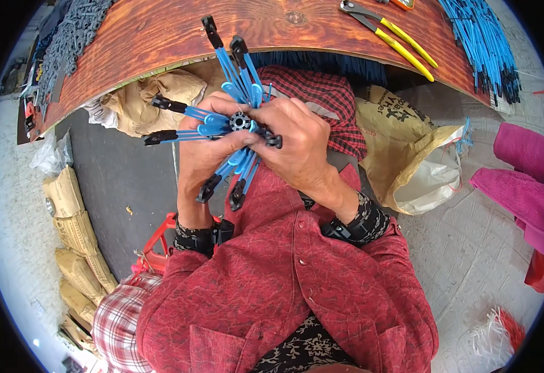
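Note:
Both hands hold a spoked frame (213, 129) in front of my chest, below the bench edge. Its blue double rods fan out in several directions from a small black toothed hub (240, 122), and black end pieces cap them. My left hand (198, 155) is closed around the left side near the hub, its thumb pressed in beside it. From the right, my right hand (295, 138) grips close to the hub with curled fingers, a black end piece (274, 141) showing under its thumb. The fingertips partly hide the rods' inner ends.
Yellow-handled cutting pliers (402, 46) lie on the curved-looking wooden bench (222, 28). Blue black-tipped rods (480, 43) are heaped right, grey linked parts (76, 37) left. An open sack (402, 149) and pink cloths (514, 186) are at right; a red stool (155, 245) and brown sacks (76, 230) left.

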A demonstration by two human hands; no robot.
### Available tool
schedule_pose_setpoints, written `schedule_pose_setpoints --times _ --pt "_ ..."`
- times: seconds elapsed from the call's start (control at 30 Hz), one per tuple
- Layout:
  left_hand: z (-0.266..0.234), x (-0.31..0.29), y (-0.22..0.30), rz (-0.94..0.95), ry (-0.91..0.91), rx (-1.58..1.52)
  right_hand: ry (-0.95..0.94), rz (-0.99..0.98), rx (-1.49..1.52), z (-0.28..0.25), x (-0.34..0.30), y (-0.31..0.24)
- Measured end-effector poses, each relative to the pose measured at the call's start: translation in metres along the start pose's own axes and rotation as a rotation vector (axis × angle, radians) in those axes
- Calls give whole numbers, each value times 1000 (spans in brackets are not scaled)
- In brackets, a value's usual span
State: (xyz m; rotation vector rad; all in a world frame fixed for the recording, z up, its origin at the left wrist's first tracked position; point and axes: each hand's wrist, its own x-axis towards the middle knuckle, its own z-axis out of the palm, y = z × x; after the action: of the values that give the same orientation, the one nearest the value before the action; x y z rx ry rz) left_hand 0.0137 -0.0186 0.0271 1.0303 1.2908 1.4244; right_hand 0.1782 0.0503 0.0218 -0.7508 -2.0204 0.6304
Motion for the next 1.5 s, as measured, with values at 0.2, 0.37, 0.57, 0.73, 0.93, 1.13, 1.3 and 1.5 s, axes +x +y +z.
schedule_pose_setpoints --times 0.2,0.37,0.57,0.73,0.93,1.13,1.3,1.5 --pt "-13 6 -1 146 -30 191 -227 87 228 -24 -3 -2" --pt "-27 10 -3 144 -152 175 -399 194 620 -43 -5 16" --pt "-13 12 1 212 -206 189 -291 474 669 -26 -13 20" --pt "-17 12 -3 283 -240 229 -241 356 609 -22 -11 17" --pt "-8 8 4 354 -172 383 -271 326 661 -22 -10 24" --pt "-5 6 -1 371 -116 428 -184 279 538 -21 -9 18" --pt "-4 9 1 396 -150 485 -136 218 416 -22 -8 13" --pt "1 6 -1 265 -117 371 -9 142 321 -13 -12 9"
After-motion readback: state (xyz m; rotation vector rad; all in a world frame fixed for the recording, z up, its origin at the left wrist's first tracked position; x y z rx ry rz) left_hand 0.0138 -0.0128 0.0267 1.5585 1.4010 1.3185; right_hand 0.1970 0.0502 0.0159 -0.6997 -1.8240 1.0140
